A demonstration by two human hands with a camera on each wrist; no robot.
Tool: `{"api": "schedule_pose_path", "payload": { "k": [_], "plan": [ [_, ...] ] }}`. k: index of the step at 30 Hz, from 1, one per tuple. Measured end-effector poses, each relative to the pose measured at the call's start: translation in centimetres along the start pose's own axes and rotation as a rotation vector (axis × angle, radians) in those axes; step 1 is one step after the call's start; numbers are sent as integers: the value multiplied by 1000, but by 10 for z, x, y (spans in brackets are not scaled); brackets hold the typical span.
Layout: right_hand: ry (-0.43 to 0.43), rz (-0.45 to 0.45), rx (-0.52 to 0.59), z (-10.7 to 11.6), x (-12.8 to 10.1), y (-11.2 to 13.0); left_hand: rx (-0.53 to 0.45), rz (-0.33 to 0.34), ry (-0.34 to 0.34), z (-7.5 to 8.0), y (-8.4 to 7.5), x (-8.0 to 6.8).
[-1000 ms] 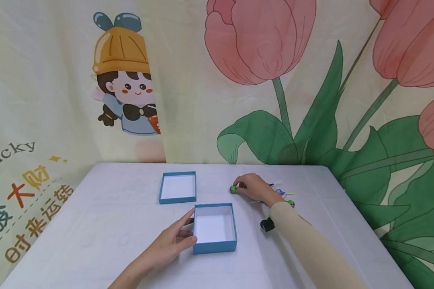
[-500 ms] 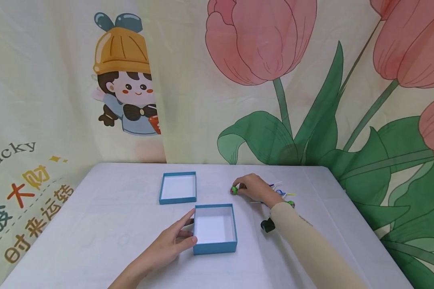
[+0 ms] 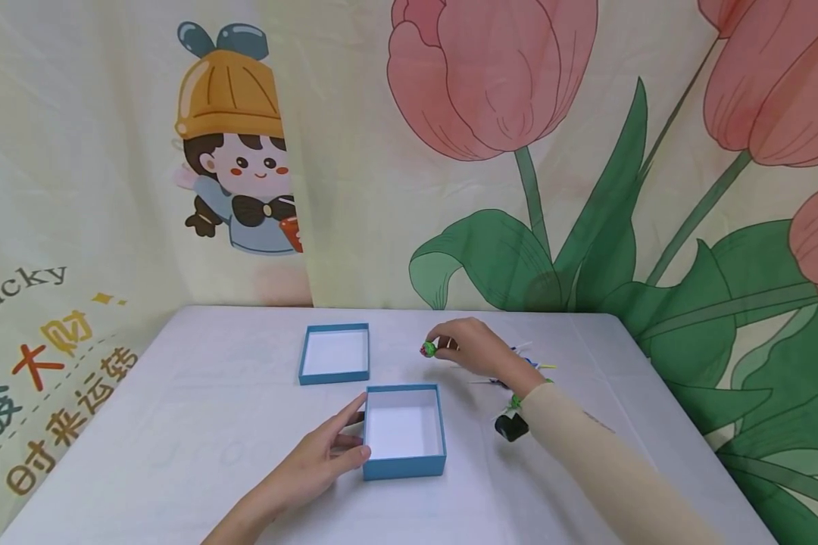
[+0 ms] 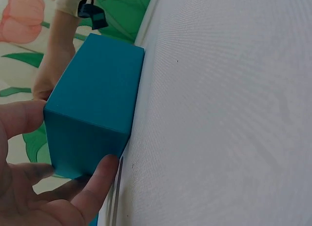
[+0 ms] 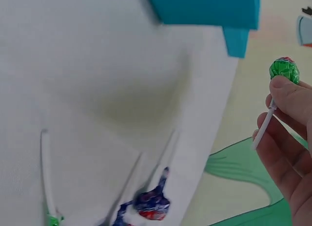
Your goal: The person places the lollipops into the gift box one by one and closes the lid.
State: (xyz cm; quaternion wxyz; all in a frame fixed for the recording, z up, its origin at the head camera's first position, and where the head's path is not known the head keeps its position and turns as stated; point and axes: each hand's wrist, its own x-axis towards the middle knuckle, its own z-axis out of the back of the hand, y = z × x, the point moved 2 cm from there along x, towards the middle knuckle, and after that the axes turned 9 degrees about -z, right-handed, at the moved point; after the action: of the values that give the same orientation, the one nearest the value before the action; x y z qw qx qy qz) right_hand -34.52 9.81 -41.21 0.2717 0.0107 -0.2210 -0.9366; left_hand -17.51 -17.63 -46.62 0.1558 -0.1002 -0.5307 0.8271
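A lollipop (image 3: 427, 349) in a green wrapper with some red is pinched between the thumb and fingers of my right hand (image 3: 473, 347), above the table at the back. In the right wrist view its white stick (image 5: 264, 128) points down along the fingers. My left hand (image 3: 323, 454) rests against the left side of a blue box (image 3: 404, 467) with a white inside. From the left wrist, the fingers lie fairly straight on the box's blue side (image 4: 83, 143). The box stands with its open top up, and no thing shows inside it.
A shallow blue lid (image 3: 334, 377), white side up, lies behind the box to the left. Several more lollipops lie right of the box, partly behind my right arm; one has a dark blue wrapper (image 5: 152, 204). A printed curtain (image 3: 354, 227) hangs behind the table.
My right hand has lifted slightly and moved left with the lollipop. The left hand, the box and the lid have stayed in place.
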Motion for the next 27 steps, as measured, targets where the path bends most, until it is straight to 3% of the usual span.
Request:
{"api": "schedule_pose_path", "payload": {
  "k": [6, 13, 27],
  "plan": [
    [14, 26, 29, 10, -15, 29, -8, 45, -7, -2, 2, 2],
    [26, 70, 45, 11, -29, 58, -11, 43, -11, -3, 2, 4],
    [40, 102, -3, -14, -39, 81, -60, 44, 16, -2, 2, 1]
  ]
}}
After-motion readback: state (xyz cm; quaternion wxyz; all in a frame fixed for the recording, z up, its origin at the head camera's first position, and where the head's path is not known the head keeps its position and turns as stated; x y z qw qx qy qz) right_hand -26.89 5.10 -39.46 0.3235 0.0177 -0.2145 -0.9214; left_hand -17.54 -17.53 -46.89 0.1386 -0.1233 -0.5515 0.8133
